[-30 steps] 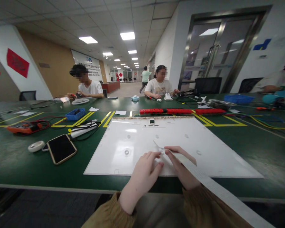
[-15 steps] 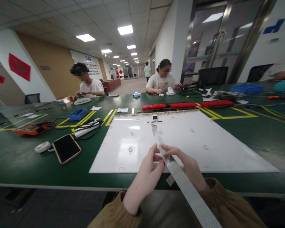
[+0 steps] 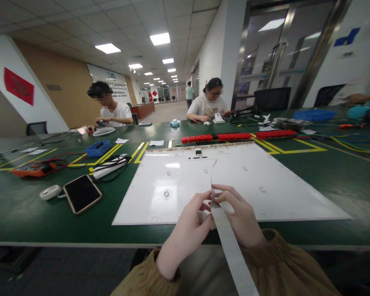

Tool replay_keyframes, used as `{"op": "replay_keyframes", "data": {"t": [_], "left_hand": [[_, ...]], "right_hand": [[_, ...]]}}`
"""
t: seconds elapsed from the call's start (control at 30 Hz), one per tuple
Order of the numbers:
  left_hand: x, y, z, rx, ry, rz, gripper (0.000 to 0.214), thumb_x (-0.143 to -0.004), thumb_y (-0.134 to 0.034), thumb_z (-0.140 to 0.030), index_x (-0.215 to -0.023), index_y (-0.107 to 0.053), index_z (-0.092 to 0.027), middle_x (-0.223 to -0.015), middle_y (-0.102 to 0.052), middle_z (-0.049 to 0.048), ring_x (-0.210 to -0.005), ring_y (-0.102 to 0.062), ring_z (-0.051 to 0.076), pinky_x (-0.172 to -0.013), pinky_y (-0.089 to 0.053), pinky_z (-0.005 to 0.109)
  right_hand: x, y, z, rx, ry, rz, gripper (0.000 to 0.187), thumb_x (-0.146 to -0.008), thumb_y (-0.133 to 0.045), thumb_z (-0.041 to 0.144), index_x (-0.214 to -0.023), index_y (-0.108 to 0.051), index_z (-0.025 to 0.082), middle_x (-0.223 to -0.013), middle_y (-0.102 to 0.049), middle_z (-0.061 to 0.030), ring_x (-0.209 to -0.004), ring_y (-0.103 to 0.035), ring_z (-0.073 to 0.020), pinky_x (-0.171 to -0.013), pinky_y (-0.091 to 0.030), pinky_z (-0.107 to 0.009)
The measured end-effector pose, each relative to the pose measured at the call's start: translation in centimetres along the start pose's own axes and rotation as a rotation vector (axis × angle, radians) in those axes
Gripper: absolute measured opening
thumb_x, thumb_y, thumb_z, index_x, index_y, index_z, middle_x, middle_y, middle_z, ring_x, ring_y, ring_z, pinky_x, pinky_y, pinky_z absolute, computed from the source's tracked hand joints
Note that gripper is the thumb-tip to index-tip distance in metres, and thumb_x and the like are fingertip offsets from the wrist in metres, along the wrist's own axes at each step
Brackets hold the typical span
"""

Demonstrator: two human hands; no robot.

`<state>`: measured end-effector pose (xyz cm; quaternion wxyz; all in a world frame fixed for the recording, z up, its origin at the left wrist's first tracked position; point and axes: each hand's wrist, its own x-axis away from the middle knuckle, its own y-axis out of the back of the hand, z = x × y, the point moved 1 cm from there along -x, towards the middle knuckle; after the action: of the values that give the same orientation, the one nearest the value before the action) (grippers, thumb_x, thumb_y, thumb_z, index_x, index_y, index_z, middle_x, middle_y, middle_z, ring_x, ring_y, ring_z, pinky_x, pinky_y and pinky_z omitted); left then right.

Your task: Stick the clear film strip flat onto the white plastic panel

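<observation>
A long, pale flat ribbon cable (image 3: 231, 246) with lengthwise lines runs from the bottom of the view up between my hands. Its far end, turned nearly edge-on, stands up above my fingers. My left hand (image 3: 193, 222) pinches the cable from the left, thumb and fingers closed. From the right, my right hand (image 3: 239, 213) grips it too, with the index finger along its upper part. Both hands are over the near edge of a large white panel (image 3: 148, 205). A small whitish piece between the hands is partly hidden.
A phone (image 3: 82, 194), a white ring-shaped object (image 3: 50, 192) and a white bar wrapped in black cable (image 3: 111, 167) lie left of the panel. Behind it run red strips (image 3: 236, 137). An orange meter (image 3: 33, 168) is far left. Two people sit across the green table (image 3: 80, 228).
The ribbon cable has turned, so its far end now shows nearly edge-on and leans right instead of left. My fingers have shifted slightly on it, and the view has moved a little.
</observation>
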<state>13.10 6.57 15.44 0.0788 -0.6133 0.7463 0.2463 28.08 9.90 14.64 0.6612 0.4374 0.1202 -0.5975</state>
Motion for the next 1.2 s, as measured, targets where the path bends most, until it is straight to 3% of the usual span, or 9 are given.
{"op": "replay_keyframes", "data": {"t": [0.2, 0.37, 0.53, 0.87, 1.07, 1.2], "left_hand": [[-0.2, 0.0, 0.5, -0.111, -0.025, 0.009, 0.051, -0.078, -0.056, -0.008, -0.126, -0.047, -0.023, -0.112, -0.053, 0.0057, -0.089, -0.054, 0.017, -0.082, -0.047, 0.032], [-0.3, -0.1, 0.6, -0.249, -0.03, -0.016, 0.058, -0.074, -0.057, -0.007, -0.127, -0.044, -0.025, -0.115, -0.051, 0.0049, -0.091, -0.054, 0.018, -0.083, -0.047, 0.033], [-0.1, 0.0, 0.2, -0.32, -0.039, -0.045, 0.058, -0.074, -0.058, -0.009, -0.128, -0.042, -0.025, -0.118, -0.05, 0.0042, -0.093, -0.054, 0.018, -0.086, -0.046, 0.033], [0.1, 0.1, 0.7, -0.36, -0.036, -0.079, 0.043, -0.079, -0.051, -0.005, -0.118, -0.051, -0.024, -0.108, -0.056, 0.0021, -0.088, -0.056, 0.017, -0.084, -0.046, 0.029], [0.1, 0.2, 0.5, -0.342, -0.073, -0.084, 0.038, -0.081, -0.051, -0.005, -0.115, -0.056, -0.023, -0.106, -0.058, 0.0019, -0.09, -0.057, 0.016, -0.082, -0.046, 0.027], [0.3, 0.3, 0.4, -0.335, -0.091, -0.105, 0.03, -0.085, -0.049, -0.006, -0.109, -0.06, -0.021, -0.1, -0.06, 0.0022, -0.087, -0.058, 0.016, -0.08, -0.045, 0.026]], "right_hand": [[-0.3, 0.1, 0.2, 0.072, 0.023, 0.004, 0.003, -0.082, -0.053, 0.022, -0.081, -0.055, 0.019, -0.11, -0.056, -0.0079, -0.102, -0.057, -0.0204, -0.085, -0.05, -0.033], [-0.1, 0.1, 0.5, 0.112, 0.055, 0.045, 0.008, -0.081, -0.049, 0.017, -0.084, -0.057, 0.019, -0.112, -0.055, -0.0082, -0.099, -0.058, -0.02, -0.082, -0.051, -0.03], [-0.2, 0.2, 1.0, 0.099, 0.143, 0.075, 0.02, -0.083, -0.047, 0.014, -0.1, -0.056, 0.019, -0.11, -0.055, -0.009, -0.099, -0.058, -0.019, -0.082, -0.05, -0.029], [-0.1, 0.0, -0.2, 0.114, 0.166, 0.168, 0.009, -0.09, -0.049, 0.024, -0.094, -0.055, 0.019, -0.096, -0.06, -0.0062, -0.087, -0.059, -0.0179, -0.074, -0.05, -0.028], [-0.1, 0.0, -0.2, 0.223, 0.263, 0.112, 0.022, -0.093, -0.048, 0.037, -0.09, -0.057, 0.018, -0.089, -0.063, -0.0052, -0.081, -0.061, -0.0167, -0.068, -0.048, -0.025], [0.1, 0.1, -0.1, 0.302, 0.249, 0.065, 0.03, -0.096, -0.04, 0.038, -0.085, -0.058, 0.018, -0.082, -0.064, -0.003, -0.073, -0.06, -0.0149, -0.066, -0.045, -0.026]]}}
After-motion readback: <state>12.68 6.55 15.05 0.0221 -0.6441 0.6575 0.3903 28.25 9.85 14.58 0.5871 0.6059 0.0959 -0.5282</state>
